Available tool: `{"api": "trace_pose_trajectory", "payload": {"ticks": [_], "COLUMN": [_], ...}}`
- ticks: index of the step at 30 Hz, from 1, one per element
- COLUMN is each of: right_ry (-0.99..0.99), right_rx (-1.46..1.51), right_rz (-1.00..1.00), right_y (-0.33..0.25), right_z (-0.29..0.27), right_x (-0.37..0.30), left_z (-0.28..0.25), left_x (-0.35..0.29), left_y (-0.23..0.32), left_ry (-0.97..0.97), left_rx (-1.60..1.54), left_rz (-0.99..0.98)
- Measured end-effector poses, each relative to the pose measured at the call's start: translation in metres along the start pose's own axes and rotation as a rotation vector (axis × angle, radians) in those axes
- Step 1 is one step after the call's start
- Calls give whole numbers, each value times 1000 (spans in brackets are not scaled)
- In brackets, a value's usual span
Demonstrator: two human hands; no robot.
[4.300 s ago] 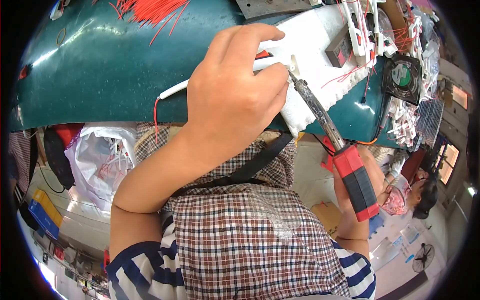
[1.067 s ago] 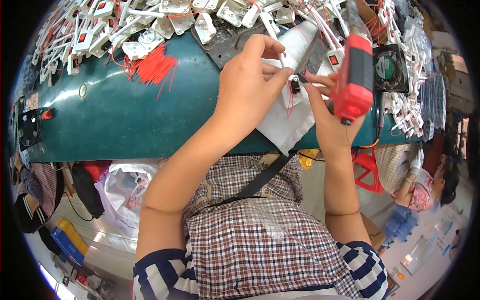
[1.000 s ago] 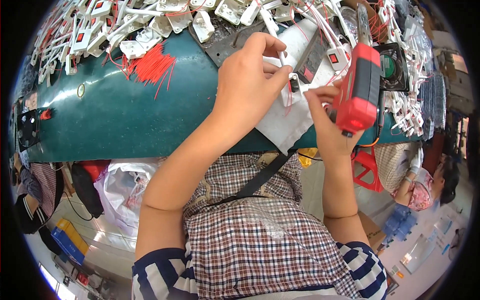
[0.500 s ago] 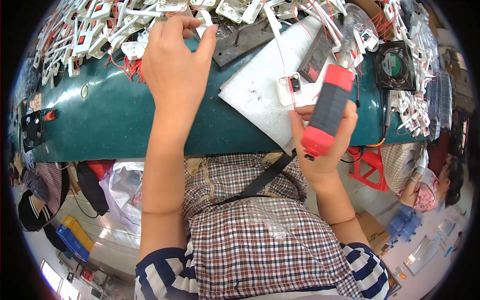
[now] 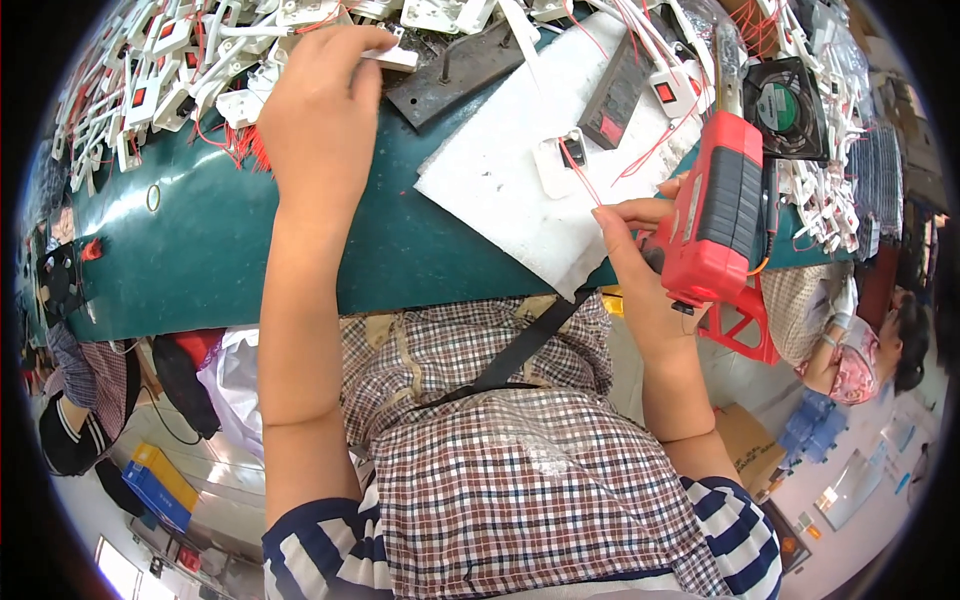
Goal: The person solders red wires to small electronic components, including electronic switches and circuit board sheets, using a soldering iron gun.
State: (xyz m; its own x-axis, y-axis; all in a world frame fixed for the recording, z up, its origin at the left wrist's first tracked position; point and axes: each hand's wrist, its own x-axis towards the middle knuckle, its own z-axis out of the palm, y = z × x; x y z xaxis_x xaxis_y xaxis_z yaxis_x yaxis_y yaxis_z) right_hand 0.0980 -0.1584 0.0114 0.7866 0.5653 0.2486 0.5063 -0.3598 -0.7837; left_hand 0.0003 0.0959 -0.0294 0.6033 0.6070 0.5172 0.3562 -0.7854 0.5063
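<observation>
My left hand point(image 5: 318, 125) is closed at the table's far side, its fingertips pinching a small white plastic part point(image 5: 395, 59). My right hand point(image 5: 645, 255) grips a red and dark grey handheld power tool point(image 5: 715, 205) by its thick body; the tool's exact kind is hard to tell. Its thumb and forefinger also pinch thin red wires point(image 5: 583, 178). These run to a white plastic housing point(image 5: 552, 172) with a black part in it, lying on a white foam sheet point(image 5: 490, 185).
White switch housings with leads point(image 5: 140, 100) pile up along the far left. A dark metal plate point(image 5: 450, 80) with upright pins lies beside the foam. At the right are a black fan point(image 5: 788, 108) and more white parts point(image 5: 825, 210). Another person point(image 5: 850, 370) sits at the right.
My left hand has shifted left with the white part, which now lies more level. My right hand and the tool have moved right, away from the housing; the red wires now stretch toward my fingers.
</observation>
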Motion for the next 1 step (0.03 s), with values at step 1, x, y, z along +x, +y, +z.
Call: {"api": "trace_pose_trajectory", "payload": {"ticks": [1], "right_ry": [-40], "right_rx": [-19], "right_rz": [42], "right_y": [-2], "right_z": [-1], "right_x": [-1], "left_z": [-3], "left_x": [0], "left_y": [-2], "left_ry": [15], "left_rx": [-41], "left_rz": [-44]}}
